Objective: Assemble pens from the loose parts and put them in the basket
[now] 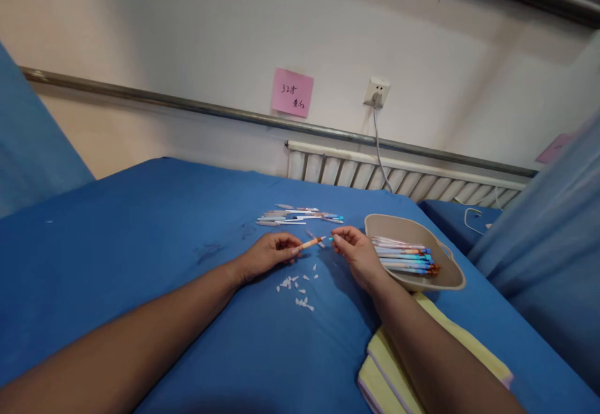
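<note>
My left hand [268,255] rests on the blue cloth and pinches one end of a slim orange and white pen [312,242]. My right hand [355,250] is closed in a pinch at the pen's other end, where a small blue tip shows. Several small white caps [297,286] lie scattered on the cloth just below the two hands. A beige bowl [422,229] right of my right hand holds several pens [405,257]. Further back a loose pile of pens and pen parts [300,214] lies on the cloth.
The blue-covered table [140,239] stands against a wall with a white radiator [403,176], a socket with a cable [376,94] and a pink note [292,92]. A yellow cloth [389,370] lies under my right forearm. Blue fabric hangs at both sides.
</note>
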